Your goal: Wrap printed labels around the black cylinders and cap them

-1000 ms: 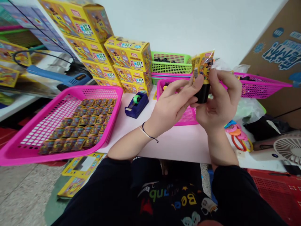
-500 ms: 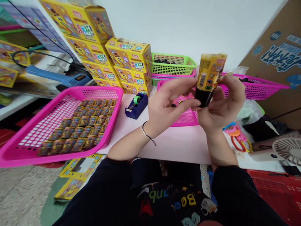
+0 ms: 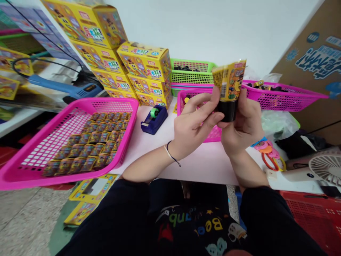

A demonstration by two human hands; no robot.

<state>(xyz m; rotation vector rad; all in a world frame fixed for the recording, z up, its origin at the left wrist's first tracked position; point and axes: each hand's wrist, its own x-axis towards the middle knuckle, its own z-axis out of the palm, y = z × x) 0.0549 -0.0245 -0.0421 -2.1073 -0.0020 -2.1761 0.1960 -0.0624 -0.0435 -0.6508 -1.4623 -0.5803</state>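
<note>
Held up over the table is a small black cup (image 3: 227, 111) with a yellow printed film sleeve (image 3: 231, 82) around it, standing up past the cup's top. My left hand (image 3: 194, 117) grips it from the left, thumb near the black base and fingers against the sleeve. From the other side my right hand (image 3: 243, 124) closes on the cup and supports it from below; some of its fingers are hidden behind it. Partly covered by my hands, a pink basket (image 3: 182, 97) with small items in it stands behind them.
At left, a large pink basket (image 3: 130, 128) holds rows of wrapped cups. A blue tape dispenser (image 3: 154, 120) sits beside it. Yellow boxes (image 3: 145, 64) are stacked against the wall. Rightward are another pink basket (image 3: 295, 97), coloured rings (image 3: 270, 158) and a small fan (image 3: 326, 169).
Both hands have shifted slightly left with the cup. The cup and sleeve have turned and lean differently, and my left fingers now press higher on the sleeve.
</note>
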